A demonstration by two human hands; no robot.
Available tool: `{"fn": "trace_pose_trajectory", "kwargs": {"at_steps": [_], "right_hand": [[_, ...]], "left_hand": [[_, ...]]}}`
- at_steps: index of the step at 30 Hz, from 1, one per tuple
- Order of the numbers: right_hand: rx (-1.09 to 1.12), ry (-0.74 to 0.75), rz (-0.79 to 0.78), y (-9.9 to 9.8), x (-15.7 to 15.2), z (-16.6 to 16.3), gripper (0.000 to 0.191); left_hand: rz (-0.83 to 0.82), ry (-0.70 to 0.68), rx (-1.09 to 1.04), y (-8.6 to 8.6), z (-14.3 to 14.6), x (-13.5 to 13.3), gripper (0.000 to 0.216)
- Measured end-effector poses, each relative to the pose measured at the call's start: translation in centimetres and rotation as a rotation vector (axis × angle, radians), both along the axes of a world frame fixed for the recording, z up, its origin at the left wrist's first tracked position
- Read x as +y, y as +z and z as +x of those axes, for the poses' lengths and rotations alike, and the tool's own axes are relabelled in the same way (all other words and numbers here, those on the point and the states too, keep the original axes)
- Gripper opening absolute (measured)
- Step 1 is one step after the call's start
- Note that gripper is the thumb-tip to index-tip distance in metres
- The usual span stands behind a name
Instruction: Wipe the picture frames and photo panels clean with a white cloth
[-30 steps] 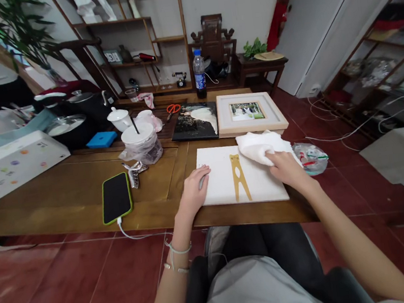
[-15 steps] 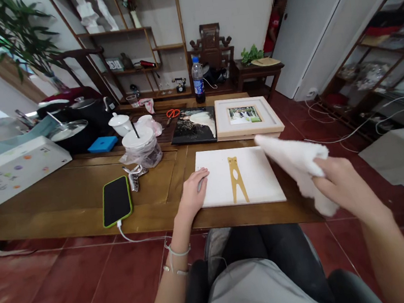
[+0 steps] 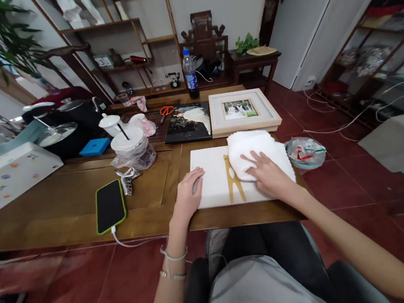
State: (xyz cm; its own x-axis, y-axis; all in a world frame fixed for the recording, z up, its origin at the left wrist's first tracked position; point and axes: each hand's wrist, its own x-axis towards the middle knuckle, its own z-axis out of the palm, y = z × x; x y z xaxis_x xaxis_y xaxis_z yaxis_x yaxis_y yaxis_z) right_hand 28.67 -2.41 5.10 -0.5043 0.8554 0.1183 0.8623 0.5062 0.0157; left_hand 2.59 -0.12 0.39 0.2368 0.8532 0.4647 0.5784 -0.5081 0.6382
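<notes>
A white rectangular board point(image 3: 212, 190) lies flat near the front edge of the table, with a gold long-legged figure point(image 3: 231, 192) on it. At the board's left edge rests my left hand point(image 3: 188, 191), laid flat with nothing held. A white towel point(image 3: 256, 142) covers the board's right part, overlaps the figure's right side and reaches past the board's right edge. My right hand point(image 3: 269, 175) presses on the towel from above, fingers spread, not wrapped around it.
Behind the board lie a black picture panel point(image 3: 173, 135) and a pale picture frame point(image 3: 271, 111). To the left are a charging phone point(image 3: 109, 207), a bagged cup point(image 3: 130, 146) and a blue box point(image 3: 94, 146). A bagged bin point(image 3: 306, 152) stands off the table's right side.
My right hand has brought the towel left and down from mid-air onto the board. Its fingers have gone from gripping to spread. The bin is now uncovered; my left hand stays put.
</notes>
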Motion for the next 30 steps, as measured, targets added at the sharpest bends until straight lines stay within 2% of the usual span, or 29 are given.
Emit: {"fn": "trace_pose_trajectory", "kwargs": {"at_steps": [7, 11, 14, 17, 21, 24, 27, 30], "right_hand": [[0.09, 0.054, -0.185, 2.1, -8.0, 0.3, 0.048], [0.176, 0.077, -0.309, 3.3, -9.8, 1.7, 0.055], [0.283, 0.08, -0.323, 3.3, -8.3, 3.0, 0.056], [0.355, 0.036, -0.253, 2.0, -4.8, 3.7, 0.051], [0.332, -0.07, -0.17, 0.2, 0.5, 3.2, 0.049], [0.284, -0.087, -0.087, -0.3, 3.2, 2.0, 0.049], [0.253, -0.052, -0.019, -0.4, 3.6, 1.1, 0.051], [0.249, 0.011, -0.027, -0.3, 2.1, 0.8, 0.05]], "left_hand": [[-0.027, -0.004, 0.021, 0.3, 0.1, -0.3, 0.028], [-0.028, -0.023, 0.017, 0.3, 0.1, -0.4, 0.029], [-0.024, -0.031, 0.016, 0.2, 0.0, -0.3, 0.029], [-0.041, -0.072, 0.036, 0.1, -0.1, -0.2, 0.031], [-0.071, -0.126, 0.047, -0.1, -0.2, 0.0, 0.033], [-0.082, -0.122, 0.031, -0.2, -0.3, 0.0, 0.033], [-0.081, -0.12, 0.021, -0.2, -0.3, 0.1, 0.032], [-0.074, -0.115, 0.019, -0.2, -0.3, 0.1, 0.031]]}}
